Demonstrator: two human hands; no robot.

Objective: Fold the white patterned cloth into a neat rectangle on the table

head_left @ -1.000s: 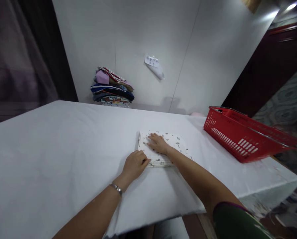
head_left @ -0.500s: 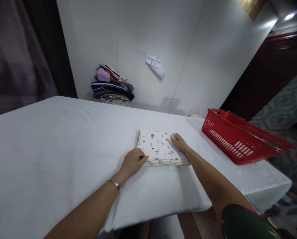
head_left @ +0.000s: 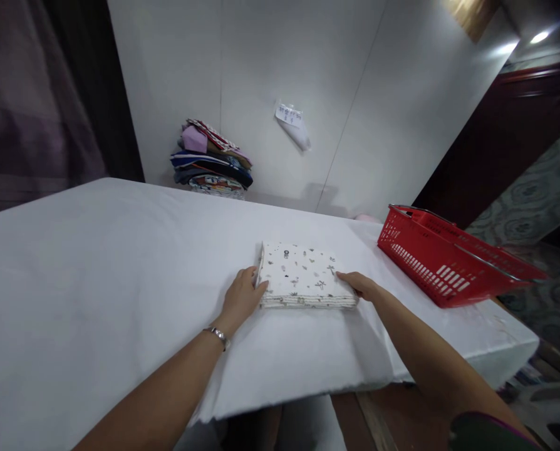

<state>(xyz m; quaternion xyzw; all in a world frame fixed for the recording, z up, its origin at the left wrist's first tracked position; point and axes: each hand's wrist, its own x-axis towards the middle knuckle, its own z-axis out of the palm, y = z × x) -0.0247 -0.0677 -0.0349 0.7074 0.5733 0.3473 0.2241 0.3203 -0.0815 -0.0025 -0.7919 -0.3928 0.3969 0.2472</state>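
Observation:
A folded white cloth (head_left: 301, 279) with small dark prints lies on the white-covered table (head_left: 96, 275), near its front middle. My left hand (head_left: 240, 297), with a metal bracelet at the wrist, grips the cloth's left edge, thumb on top. My right hand (head_left: 362, 285) grips the cloth's right edge, fingers tucked under the side. Both hands hold the folded cloth from opposite sides.
A red plastic basket (head_left: 444, 263) stands on the table's right end. A stack of folded colourful fabrics (head_left: 212, 160) sits at the far edge by the white wall. A paper note (head_left: 289, 116) hangs on the wall. The table's front edge is close below my arms.
My right hand slid from the top of the cloth across to its right edge. My left hand moved from the near left corner up to the left side.

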